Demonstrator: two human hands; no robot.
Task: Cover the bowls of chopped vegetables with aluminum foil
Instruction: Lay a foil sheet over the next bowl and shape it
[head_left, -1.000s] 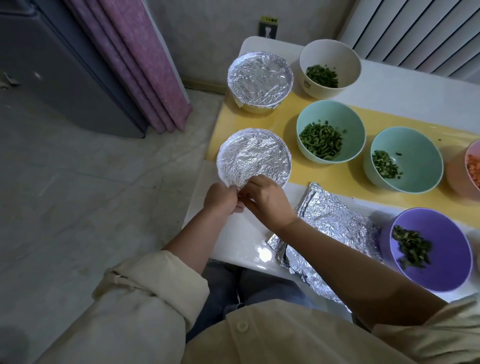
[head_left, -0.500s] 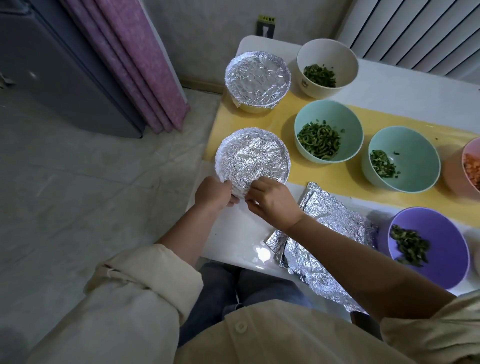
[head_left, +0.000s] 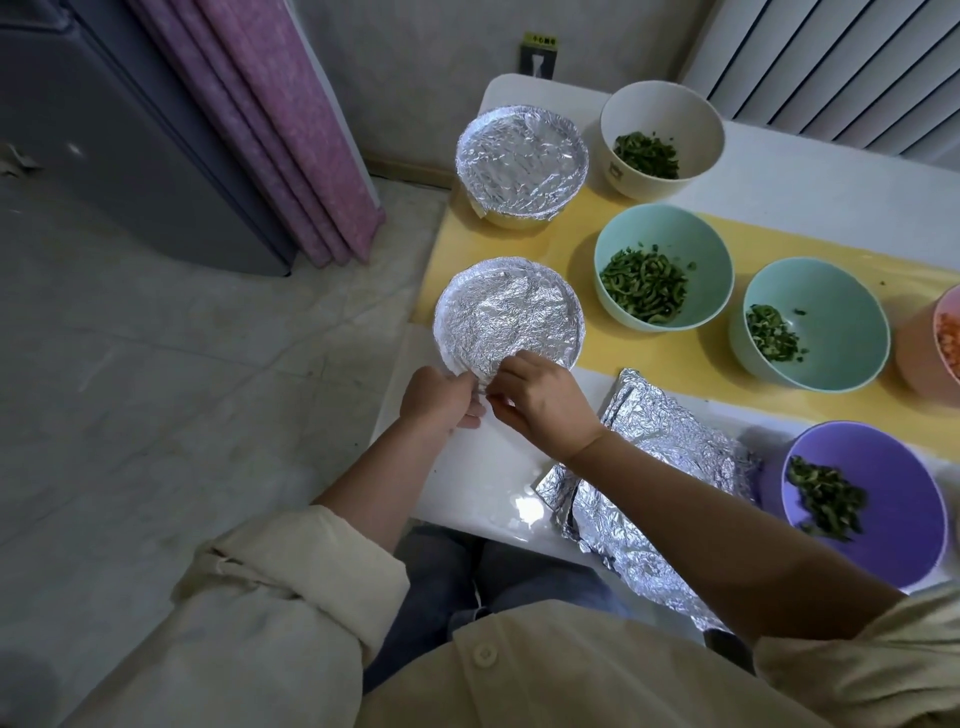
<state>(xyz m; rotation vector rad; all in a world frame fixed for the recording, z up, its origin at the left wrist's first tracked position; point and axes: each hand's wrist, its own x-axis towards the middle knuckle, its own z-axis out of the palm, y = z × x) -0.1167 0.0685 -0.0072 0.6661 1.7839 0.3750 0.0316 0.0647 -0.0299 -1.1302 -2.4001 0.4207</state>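
Now left hand and right hand close together at near rim of covered bowl, near-left on bench; both pinch foil edge. Spare foil sheets lie right, nearer right hand.

Cream shirt, one pale button at the front. Left sleeve rolled into a thick cuff, right sleeve pushed up, both well back from left hand and right hand. Blue-grey jeans.

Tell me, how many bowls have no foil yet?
5: cream bowl at the back, left green bowl and right green bowl in the middle, pink bowl cut off at right, purple bowl nearest. Others may lie off-frame.
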